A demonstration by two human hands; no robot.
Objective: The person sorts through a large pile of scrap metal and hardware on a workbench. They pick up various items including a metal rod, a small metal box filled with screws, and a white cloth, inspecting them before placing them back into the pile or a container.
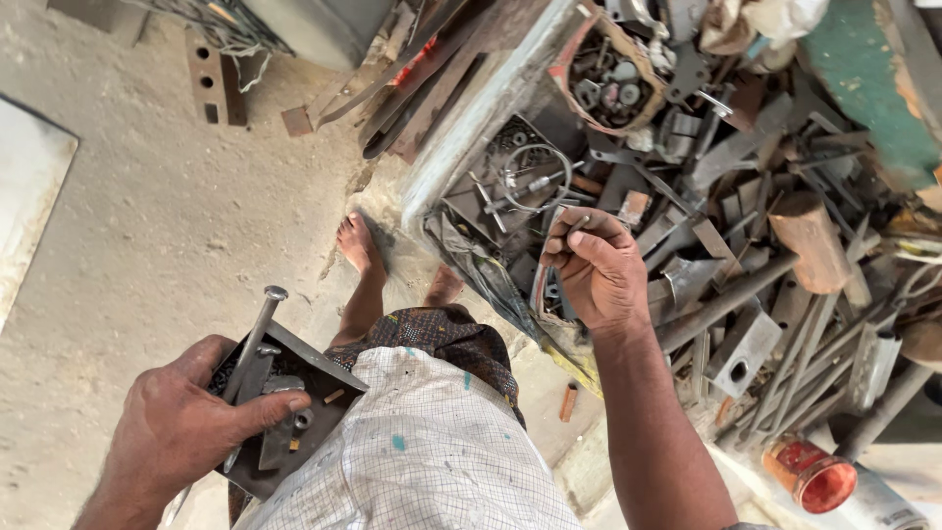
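Left hand point(182, 427): fingers curled under, thumb pressed flat across the top of a dark open lock case point(285, 407), gripping it together with a long steel bolt point(250, 348) that lies slantwise over the case, round head uppermost. Small levers and a screw hole show inside the case (its far corner points toward the checked shirt point(432, 461)). Held low at the lower left, above the sandy floor point(147, 216).

Right hand point(594, 270): fingers drawn in to a loose fist, thumb and forefinger pinching a small thin metal piece point(577, 224) at the tips; what kind of piece cannot be told. Held over the edge of a heap of scrap metal point(746, 226).

Surroundings: a wire ring point(535, 177) lying in a shallow tray of small parts beside the right hand; a basket of nuts and washers point(608, 83) further off; a wooden mallet head point(810, 240) among flat bars; a red-stained tin point(810, 476) at the lower right; bare feet point(358, 245) on the floor beneath.
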